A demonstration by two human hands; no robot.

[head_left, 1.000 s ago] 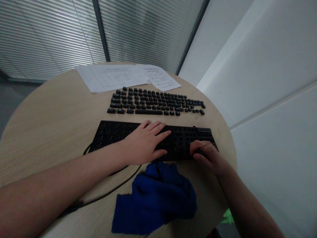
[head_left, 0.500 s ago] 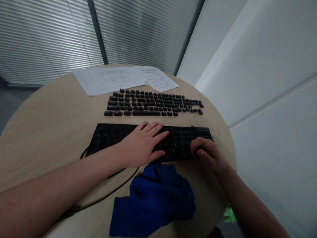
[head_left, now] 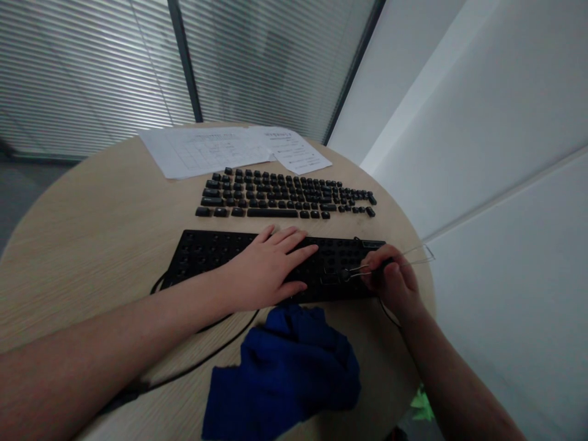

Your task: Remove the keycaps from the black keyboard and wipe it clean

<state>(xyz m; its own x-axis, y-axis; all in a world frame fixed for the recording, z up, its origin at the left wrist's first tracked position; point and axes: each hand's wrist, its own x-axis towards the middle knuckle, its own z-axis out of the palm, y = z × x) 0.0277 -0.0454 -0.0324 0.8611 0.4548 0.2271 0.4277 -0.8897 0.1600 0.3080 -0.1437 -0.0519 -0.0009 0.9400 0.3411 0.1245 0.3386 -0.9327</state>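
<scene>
A black keyboard base (head_left: 206, 251) without most of its keycaps lies across the table. My left hand (head_left: 264, 269) rests flat on its middle, fingers spread. My right hand (head_left: 390, 278) is closed round the dark handle of a wire keycap puller (head_left: 361, 270) over the keyboard's right part. The puller's wire loops reach left to a small dark keycap (head_left: 344, 275); whether it is free of the board I cannot tell. Behind the base, loose black keycaps (head_left: 272, 212) are laid out in keyboard-like rows.
A crumpled blue cloth (head_left: 294, 373) lies on the round wooden table (head_left: 92, 226) in front of the keyboard. Printed papers (head_left: 206, 150) lie at the back. A black cable (head_left: 206, 358) runs toward the lower left. A white wall stands on the right.
My right hand has shifted to the right and turned, so both wire ends of the puller now show. My left hand stays on the keyboard.
</scene>
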